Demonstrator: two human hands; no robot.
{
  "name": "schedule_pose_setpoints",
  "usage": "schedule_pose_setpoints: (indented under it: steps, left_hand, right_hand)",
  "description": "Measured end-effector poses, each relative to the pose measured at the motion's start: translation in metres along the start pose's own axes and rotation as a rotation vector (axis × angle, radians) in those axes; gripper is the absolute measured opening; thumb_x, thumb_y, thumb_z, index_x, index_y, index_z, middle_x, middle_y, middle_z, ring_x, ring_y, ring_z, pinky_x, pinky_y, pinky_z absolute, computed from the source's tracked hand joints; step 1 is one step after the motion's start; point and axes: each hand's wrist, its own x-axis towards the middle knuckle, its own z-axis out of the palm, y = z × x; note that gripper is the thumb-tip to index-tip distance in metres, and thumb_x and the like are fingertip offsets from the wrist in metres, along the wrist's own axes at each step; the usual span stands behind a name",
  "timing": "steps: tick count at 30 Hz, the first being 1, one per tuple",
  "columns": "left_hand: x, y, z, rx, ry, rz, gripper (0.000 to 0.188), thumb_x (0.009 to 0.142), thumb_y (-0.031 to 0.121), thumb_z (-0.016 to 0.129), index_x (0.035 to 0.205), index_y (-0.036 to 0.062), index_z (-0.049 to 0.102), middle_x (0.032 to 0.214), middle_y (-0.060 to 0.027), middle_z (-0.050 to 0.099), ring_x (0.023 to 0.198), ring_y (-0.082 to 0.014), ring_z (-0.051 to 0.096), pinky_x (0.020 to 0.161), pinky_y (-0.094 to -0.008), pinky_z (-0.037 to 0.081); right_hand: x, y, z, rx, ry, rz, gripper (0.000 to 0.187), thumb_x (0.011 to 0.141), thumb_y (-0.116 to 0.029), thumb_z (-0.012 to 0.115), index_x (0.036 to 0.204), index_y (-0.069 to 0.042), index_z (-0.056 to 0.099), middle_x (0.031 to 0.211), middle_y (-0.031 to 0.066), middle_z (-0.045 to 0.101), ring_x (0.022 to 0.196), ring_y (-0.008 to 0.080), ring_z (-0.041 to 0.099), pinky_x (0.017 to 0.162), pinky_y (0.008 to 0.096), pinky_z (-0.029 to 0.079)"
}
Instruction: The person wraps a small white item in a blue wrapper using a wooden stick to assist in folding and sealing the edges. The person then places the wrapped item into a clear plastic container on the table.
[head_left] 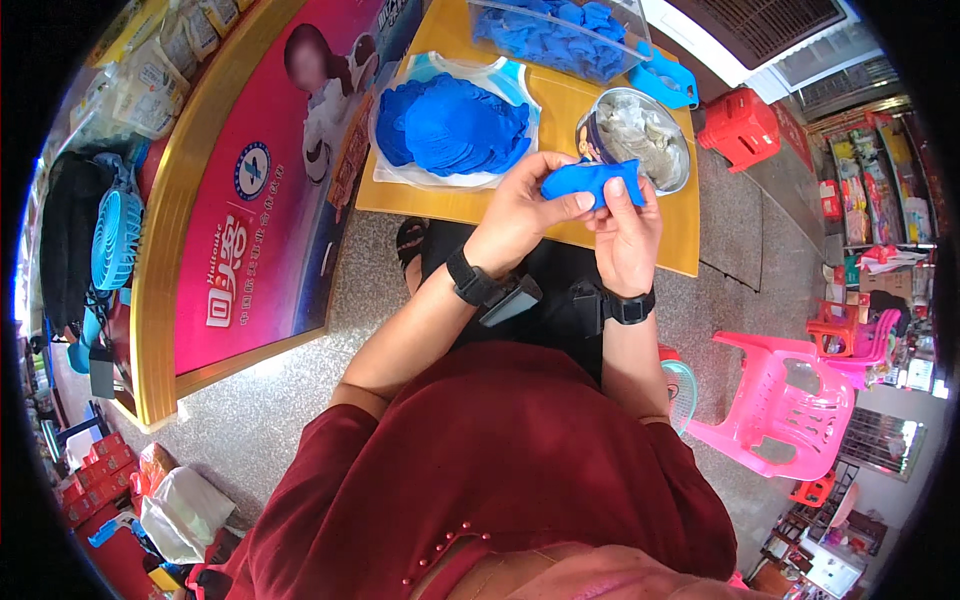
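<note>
Both of your hands are raised in front of you over the near edge of the wooden table, working on one small blue fabric piece held between them. Your left hand is nearly closed on its left part, the thumb laid along the lower edge and the fingers curled behind. Your right hand pinches its right end, the thumb pressed flat on the front and the other fingers bent close behind. The piece looks folded or bunched, and the exact hold of the hidden fingertips you cannot tell from here. Just beyond your hands, partly behind the right one, stands a round tin filled with crumpled greyish, see-through material. To its left, a broad heap of flat blue pieces lies on a white cloth with light-blue corners. At the far side of the table, a clear plastic bin contains more blue pieces, and a light-blue object lies near its right end. You wear a black band on each wrist. A red stool stands right of the table.
</note>
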Motion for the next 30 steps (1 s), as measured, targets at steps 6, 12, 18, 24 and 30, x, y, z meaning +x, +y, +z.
schedule_pose_setpoints:
  steps: [6,12,18,24,30]
  left_hand:
    - [0.000,-0.001,0.002,-0.096,0.033,0.027,0.035,0.085,0.004,0.071,0.115,0.0022,0.053,0.112,-0.0071,0.058,0.102,-0.0169,0.059,0.088,-0.0324,0.054]
    - [-0.003,-0.006,0.005,-0.006,0.036,0.057,0.032,0.085,0.004,0.071,0.112,0.0024,0.053,0.114,-0.0075,0.056,0.105,-0.0172,0.058,0.088,-0.0327,0.054]
    - [-0.003,-0.005,0.006,-0.001,0.042,0.039,0.032,0.085,0.003,0.070,0.112,0.0028,0.052,0.113,-0.0073,0.057,0.105,-0.0168,0.058,0.087,-0.0322,0.054]
    - [0.001,-0.007,-0.001,0.087,0.042,0.096,0.033,0.083,0.001,0.072,0.110,0.0040,0.054,0.109,-0.0058,0.060,0.104,-0.0148,0.057,0.088,-0.0298,0.050]
    - [0.001,-0.010,-0.001,0.259,0.063,0.158,0.037,0.080,0.000,0.075,0.111,0.0044,0.055,0.109,-0.0049,0.060,0.103,-0.0139,0.057,0.091,-0.0290,0.046]
  right_hand:
    - [-0.003,0.000,0.009,0.069,0.079,-0.077,0.015,0.093,-0.018,0.065,0.092,-0.004,0.058,0.079,0.0047,0.062,0.061,0.0110,0.057,0.053,0.0237,0.046]
    - [0.000,0.002,0.005,-0.131,0.083,-0.190,0.016,0.094,-0.016,0.063,0.085,-0.004,0.057,0.070,0.0050,0.060,0.053,0.0114,0.054,0.048,0.0240,0.044]
    - [0.000,0.007,-0.004,-0.259,0.092,-0.290,0.011,0.093,-0.012,0.064,0.090,-0.002,0.058,0.076,0.0042,0.061,0.059,0.0102,0.056,0.052,0.0225,0.044]
    - [-0.001,0.003,0.007,-0.078,0.054,-0.167,0.014,0.092,-0.010,0.065,0.101,-0.001,0.060,0.087,0.0038,0.062,0.067,0.0084,0.055,0.057,0.0214,0.043]
    - [0.003,0.001,0.009,-0.115,0.091,-0.140,0.016,0.091,-0.013,0.067,0.100,-0.002,0.061,0.085,0.0023,0.062,0.064,0.0072,0.053,0.055,0.0212,0.041]
